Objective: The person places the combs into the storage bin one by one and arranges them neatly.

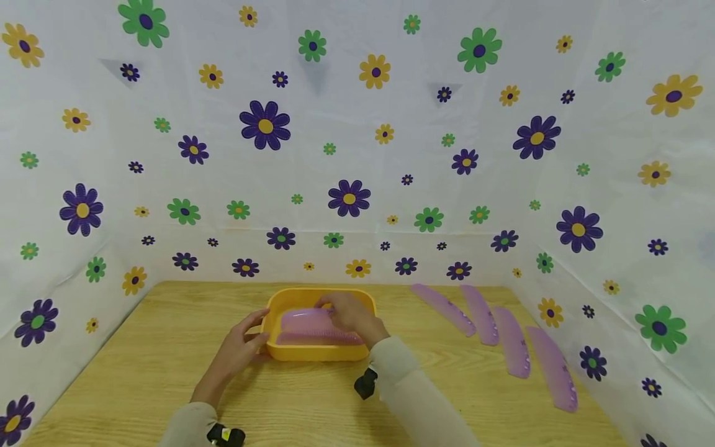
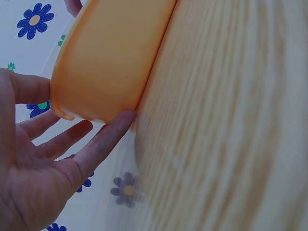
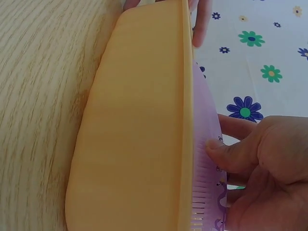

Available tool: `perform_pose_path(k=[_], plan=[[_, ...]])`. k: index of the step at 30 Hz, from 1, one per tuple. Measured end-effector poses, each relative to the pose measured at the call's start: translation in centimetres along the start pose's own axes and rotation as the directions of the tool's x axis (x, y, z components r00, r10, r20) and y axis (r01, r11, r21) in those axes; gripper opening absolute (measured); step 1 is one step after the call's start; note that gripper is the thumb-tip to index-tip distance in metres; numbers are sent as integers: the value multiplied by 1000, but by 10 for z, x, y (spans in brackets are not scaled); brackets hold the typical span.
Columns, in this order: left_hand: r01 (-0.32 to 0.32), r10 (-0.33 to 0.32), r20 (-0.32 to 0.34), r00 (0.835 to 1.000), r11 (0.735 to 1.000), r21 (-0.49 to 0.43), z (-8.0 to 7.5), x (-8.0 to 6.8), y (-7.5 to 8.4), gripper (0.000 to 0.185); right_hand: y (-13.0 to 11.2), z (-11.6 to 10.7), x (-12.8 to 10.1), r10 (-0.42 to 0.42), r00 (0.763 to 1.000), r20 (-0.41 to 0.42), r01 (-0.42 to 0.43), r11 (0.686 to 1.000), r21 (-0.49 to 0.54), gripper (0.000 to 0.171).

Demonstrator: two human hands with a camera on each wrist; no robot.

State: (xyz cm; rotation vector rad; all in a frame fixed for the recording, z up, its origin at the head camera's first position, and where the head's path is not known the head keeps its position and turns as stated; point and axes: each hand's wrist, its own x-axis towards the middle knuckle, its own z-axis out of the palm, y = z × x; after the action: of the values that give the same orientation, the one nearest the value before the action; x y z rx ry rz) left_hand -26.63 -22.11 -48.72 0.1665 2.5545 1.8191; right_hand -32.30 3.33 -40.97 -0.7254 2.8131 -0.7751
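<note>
The left hand (image 1: 241,347) lies with straight, spread fingers against the left end of the shallow yellow plastic tray (image 1: 290,352), which sits on the pale wood-grain surface (image 1: 134,372) between both hands. The right hand (image 1: 350,315) reaches into the tray and pinches a translucent lilac plastic comb (image 1: 306,326) lying inside it, thumb on the comb's flat side.

To the right of the right hand, well apart from the tray, four more lilac plastic combs (image 1: 511,341) lie in a row on the surface, close to the flower-printed white sheeting (image 1: 357,155) that walls it in on three sides. Nothing stands between the hands and those combs.

The left wrist view shows the fingertips (image 2: 122,119) touching the tray's outer wall (image 2: 110,62) low down by the surface. The right wrist view shows the comb's teeth (image 3: 202,202) along the tray rim (image 3: 186,120) and the thumb (image 3: 226,154) pressing on the comb, both hidden from the head view.
</note>
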Motion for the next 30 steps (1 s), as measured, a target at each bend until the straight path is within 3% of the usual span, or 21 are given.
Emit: perform_pose_path(k=[30], plan=[[-7, 7, -4, 1000, 1000, 8, 0, 1, -1, 55, 12, 20, 11, -50, 997, 63, 49, 999, 18, 31]])
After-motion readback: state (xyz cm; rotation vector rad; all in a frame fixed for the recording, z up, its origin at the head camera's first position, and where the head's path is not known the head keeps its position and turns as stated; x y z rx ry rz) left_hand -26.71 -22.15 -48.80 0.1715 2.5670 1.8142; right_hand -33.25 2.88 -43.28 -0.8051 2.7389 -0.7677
